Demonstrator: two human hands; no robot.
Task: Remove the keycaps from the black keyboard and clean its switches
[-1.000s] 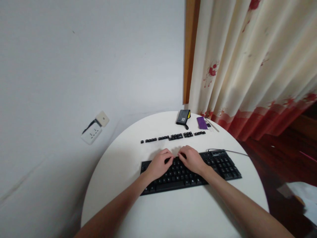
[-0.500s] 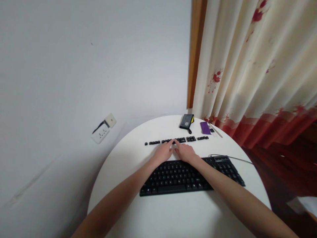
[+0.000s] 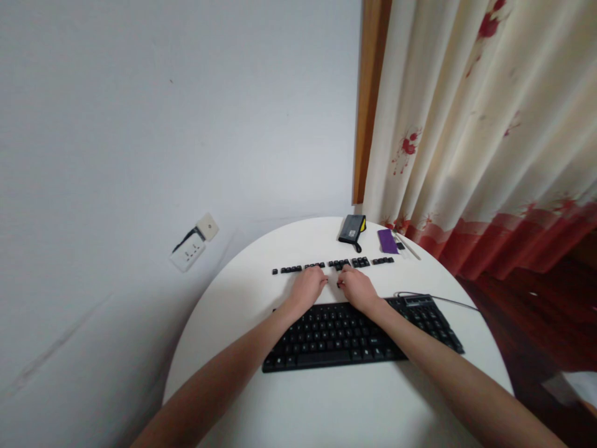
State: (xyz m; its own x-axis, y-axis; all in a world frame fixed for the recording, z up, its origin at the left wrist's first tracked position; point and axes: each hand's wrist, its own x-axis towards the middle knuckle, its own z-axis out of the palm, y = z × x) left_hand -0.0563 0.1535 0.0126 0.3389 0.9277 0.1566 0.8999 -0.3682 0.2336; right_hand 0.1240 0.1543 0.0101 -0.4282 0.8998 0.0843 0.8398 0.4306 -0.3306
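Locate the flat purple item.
In the head view, the flat purple item lies near the far right edge of the white table, between the dark grey pouch and slim pale stick.

Seeing a black keyboard (image 3: 333,339) lying flat on the table (image 3: 247,298), partly covered along the far side, with a thin cable (image 3: 448,300) trailing from the far right corner. Seeing loose black keycaps (image 3: 360,262) resting beyond it in a broken row of small groups, starting with a single one at the left. Also seeing a small dark piece (image 3: 339,284) being pinched in the right hand (image 3: 358,287).
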